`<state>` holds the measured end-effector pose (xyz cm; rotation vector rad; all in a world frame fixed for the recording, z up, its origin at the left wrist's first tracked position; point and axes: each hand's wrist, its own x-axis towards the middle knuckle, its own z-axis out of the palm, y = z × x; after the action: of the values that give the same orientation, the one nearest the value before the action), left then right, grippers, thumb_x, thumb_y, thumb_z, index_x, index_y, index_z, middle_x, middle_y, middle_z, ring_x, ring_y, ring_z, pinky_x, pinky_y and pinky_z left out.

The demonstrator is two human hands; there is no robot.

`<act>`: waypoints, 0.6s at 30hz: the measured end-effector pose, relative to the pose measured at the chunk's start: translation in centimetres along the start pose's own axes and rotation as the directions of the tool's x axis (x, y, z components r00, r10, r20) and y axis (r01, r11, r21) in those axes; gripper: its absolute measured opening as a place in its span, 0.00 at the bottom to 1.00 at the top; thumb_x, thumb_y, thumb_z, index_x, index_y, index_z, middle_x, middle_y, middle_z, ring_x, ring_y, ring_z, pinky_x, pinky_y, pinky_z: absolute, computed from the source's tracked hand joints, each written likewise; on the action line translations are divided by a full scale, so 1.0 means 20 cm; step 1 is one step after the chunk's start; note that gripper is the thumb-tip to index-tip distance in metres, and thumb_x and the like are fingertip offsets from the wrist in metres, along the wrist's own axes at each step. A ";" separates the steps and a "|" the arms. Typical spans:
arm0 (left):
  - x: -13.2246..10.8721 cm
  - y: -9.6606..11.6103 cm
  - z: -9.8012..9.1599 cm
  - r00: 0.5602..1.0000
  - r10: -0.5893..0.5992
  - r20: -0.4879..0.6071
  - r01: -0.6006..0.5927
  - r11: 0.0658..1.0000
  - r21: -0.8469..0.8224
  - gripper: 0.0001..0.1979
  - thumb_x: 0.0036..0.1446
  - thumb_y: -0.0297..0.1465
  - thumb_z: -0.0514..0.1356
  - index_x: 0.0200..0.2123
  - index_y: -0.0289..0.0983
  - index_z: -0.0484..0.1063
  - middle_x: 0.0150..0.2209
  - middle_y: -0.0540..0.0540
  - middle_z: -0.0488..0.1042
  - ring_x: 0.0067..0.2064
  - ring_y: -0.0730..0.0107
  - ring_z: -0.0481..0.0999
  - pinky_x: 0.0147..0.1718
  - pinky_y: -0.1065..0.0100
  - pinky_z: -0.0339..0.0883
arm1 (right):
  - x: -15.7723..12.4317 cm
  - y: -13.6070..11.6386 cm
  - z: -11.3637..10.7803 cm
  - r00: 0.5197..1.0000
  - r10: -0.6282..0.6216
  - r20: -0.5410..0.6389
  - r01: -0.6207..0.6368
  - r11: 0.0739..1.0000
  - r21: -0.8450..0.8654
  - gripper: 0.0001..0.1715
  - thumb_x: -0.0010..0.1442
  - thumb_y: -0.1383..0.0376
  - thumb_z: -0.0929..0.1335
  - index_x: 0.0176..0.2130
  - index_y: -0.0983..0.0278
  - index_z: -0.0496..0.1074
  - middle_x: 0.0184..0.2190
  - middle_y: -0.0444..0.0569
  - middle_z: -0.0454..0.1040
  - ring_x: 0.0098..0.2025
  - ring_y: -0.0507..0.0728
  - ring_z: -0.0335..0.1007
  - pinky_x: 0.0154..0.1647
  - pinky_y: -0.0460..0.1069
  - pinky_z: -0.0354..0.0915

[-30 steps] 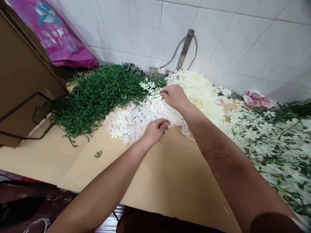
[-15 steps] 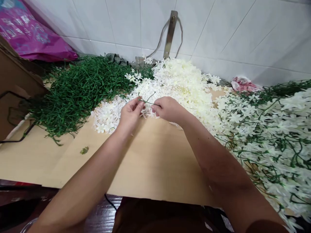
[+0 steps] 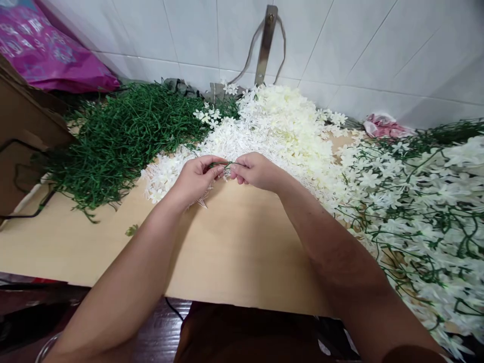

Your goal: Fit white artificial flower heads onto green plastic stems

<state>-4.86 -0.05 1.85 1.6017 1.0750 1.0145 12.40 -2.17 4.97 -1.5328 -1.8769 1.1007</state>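
Over the near edge of the loose white artificial flowers point(image 3: 245, 133), my two hands meet at a thin green plastic stem point(image 3: 229, 164). Thumb and fingers of my left hand point(image 3: 200, 174) pinch one end of it. My right hand point(image 3: 253, 171) grips the other end, its fingers curled in. Most of the stem is hidden by my fingers. White flower pieces point(image 3: 203, 200) show under my left palm; whether the hand holds them I cannot tell. A heap of green stems point(image 3: 136, 133) lies to the left of my hands.
White flowers on green stems point(image 3: 416, 217) are piled at the right. A cardboard box point(image 3: 26, 136) and a purple bag point(image 3: 56, 55) stand at the left. A metal bracket point(image 3: 265, 45) leans on the tiled wall. A small green scrap point(image 3: 131, 230) lies on the board point(image 3: 234, 252).
My hands have come closer together along the green stem, and its free branches are now mostly covered. White flower pieces now show beneath my left hand.
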 end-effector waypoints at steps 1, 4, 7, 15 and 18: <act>0.01 0.00 0.00 0.999 0.016 -0.031 -0.014 0.999 0.042 0.10 0.48 0.32 0.64 0.35 0.34 0.79 0.23 0.51 0.72 0.25 0.75 0.66 0.27 0.71 0.60 | 0.00 0.00 0.00 1.000 0.003 0.003 -0.003 1.000 0.000 0.15 0.64 0.68 0.62 0.26 0.66 0.69 0.20 0.42 0.67 0.23 0.47 0.59 0.27 0.44 0.57; 0.03 -0.01 -0.02 0.985 0.109 -0.137 -0.095 0.990 0.108 0.07 0.47 0.29 0.63 0.32 0.35 0.79 0.23 0.51 0.70 0.25 0.75 0.64 0.26 0.71 0.58 | -0.01 -0.01 -0.01 1.000 -0.003 0.005 0.003 1.000 0.003 0.16 0.64 0.68 0.63 0.25 0.66 0.69 0.20 0.42 0.67 0.22 0.47 0.59 0.27 0.44 0.57; 0.05 -0.03 -0.06 0.934 0.214 -0.286 -0.171 0.971 0.168 0.05 0.47 0.29 0.64 0.31 0.36 0.77 0.27 0.50 0.72 0.29 0.73 0.68 0.30 0.70 0.62 | 0.00 -0.02 0.00 1.000 -0.007 -0.010 0.007 0.999 0.031 0.17 0.65 0.69 0.62 0.25 0.66 0.68 0.19 0.41 0.67 0.22 0.47 0.59 0.27 0.44 0.57; 0.10 -0.11 -0.28 0.711 0.271 -0.649 -0.079 0.948 0.310 0.10 0.55 0.33 0.64 0.41 0.38 0.76 0.46 0.45 0.72 0.49 0.63 0.72 0.44 0.65 0.68 | 0.00 0.01 -0.01 0.996 0.037 -0.084 -0.026 0.992 0.125 0.18 0.66 0.68 0.62 0.25 0.67 0.70 0.19 0.42 0.66 0.21 0.46 0.58 0.24 0.44 0.55; 0.07 -0.08 -0.23 0.716 0.345 -0.606 -0.128 0.919 0.372 0.12 0.54 0.34 0.65 0.42 0.38 0.76 0.50 0.43 0.70 0.55 0.61 0.69 0.43 0.67 0.69 | 0.00 0.01 0.02 0.995 0.033 -0.089 -0.011 0.971 0.241 0.20 0.67 0.68 0.62 0.24 0.67 0.69 0.18 0.42 0.65 0.21 0.46 0.58 0.24 0.43 0.55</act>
<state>-9.17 2.76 1.54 1.6915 1.5889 1.7589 12.27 -2.22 4.62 -1.4438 -1.6038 1.1972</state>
